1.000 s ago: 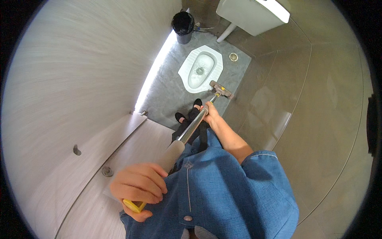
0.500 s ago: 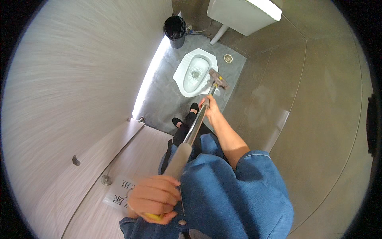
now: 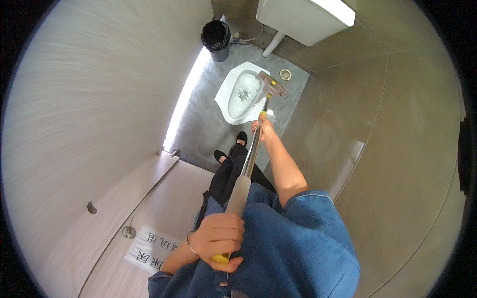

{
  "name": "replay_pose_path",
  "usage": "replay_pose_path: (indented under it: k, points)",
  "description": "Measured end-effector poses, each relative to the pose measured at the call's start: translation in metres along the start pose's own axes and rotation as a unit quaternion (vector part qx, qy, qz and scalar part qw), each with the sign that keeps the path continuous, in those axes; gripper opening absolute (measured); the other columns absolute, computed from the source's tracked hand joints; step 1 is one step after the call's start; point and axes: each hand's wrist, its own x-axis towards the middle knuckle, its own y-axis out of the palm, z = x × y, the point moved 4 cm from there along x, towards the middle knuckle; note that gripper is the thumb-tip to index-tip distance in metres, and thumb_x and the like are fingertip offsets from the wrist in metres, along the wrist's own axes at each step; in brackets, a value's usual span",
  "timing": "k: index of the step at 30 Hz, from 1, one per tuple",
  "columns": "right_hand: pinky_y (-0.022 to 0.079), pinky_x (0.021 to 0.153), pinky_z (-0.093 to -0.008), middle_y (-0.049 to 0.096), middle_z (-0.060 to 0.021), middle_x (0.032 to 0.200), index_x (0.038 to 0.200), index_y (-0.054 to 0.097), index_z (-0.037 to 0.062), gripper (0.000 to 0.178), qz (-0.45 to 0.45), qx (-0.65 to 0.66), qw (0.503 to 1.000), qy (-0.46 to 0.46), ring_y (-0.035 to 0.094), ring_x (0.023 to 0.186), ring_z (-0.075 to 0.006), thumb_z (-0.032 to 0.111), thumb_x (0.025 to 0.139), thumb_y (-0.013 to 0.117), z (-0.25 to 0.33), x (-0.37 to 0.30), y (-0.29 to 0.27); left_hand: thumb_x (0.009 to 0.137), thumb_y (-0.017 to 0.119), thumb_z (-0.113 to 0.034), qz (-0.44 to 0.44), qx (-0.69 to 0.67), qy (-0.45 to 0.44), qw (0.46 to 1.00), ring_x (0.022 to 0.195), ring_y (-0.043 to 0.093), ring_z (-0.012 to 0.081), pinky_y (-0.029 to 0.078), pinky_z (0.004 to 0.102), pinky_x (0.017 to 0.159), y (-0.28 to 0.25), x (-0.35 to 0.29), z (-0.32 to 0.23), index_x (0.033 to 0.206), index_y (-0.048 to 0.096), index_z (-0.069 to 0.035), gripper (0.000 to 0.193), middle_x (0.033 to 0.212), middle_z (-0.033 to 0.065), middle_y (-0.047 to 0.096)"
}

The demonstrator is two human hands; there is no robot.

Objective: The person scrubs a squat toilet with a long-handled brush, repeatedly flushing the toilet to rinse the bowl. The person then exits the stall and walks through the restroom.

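Observation:
A mop with a long metal pole (image 3: 252,153) slants from near my body toward the floor. My left hand (image 3: 217,235) is wrapped round its top end, by the grey grip (image 3: 239,194) and a yellow end piece. Farther down, my right hand (image 3: 263,127) closes round the lower pole, its fingers partly hidden. The greyish mop head (image 3: 272,84), with yellow parts, overlaps the right side of a white squat toilet (image 3: 224,94). Whether the head touches the rim or hovers above it, I cannot tell. Water shows in the bowl.
A black lined bin (image 3: 216,40) stands at the far left beside the partition (image 3: 124,74). A white cistern (image 3: 304,21) with a pipe hangs at the back. A round floor drain (image 3: 285,74) lies right of the toilet. A tiled wall (image 3: 397,129) closes the right; the door (image 3: 169,198) is left of me.
The mop head has moved farther away along the toilet's right side. My left hand has shifted right and slightly forward with the pole's top, and my right hand keeps hold lower down.

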Motion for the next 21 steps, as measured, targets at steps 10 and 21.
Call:
replay_pose_path:
  k: [10, 21]
  points:
    - [0.036, 0.037, -0.0236, 0.040, -0.0008, 0.052, 0.101, 0.042, -0.0017, 0.037, 0.032, 0.083, 0.990, 0.105, 0.042, 0.044, -0.0111, 0.032, 0.090, 0.034, -0.087, -0.059, -0.029, 0.067, 0.060, -0.012, 0.020, -0.081, 0.035, 0.996, 0.046, 0.049, 0.0242, 0.044, 0.0314, 0.045, -0.019, 0.009, -0.064, 0.055, 0.048, -0.001, 0.020, 0.054, 0.0103, 0.048]
    - [0.039, 0.044, -0.0258, 0.042, -0.0026, 0.054, 0.097, 0.044, -0.0019, 0.025, 0.059, 0.129, 0.980, 0.142, 0.042, 0.045, -0.0137, 0.017, 0.080, 0.048, -0.080, -0.082, -0.027, 0.068, 0.061, -0.011, 0.062, -0.101, 0.045, 0.992, 0.048, 0.051, 0.0234, 0.044, 0.0343, 0.049, -0.022, -0.003, -0.088, 0.056, 0.048, -0.002, 0.020, 0.056, 0.0108, 0.050]
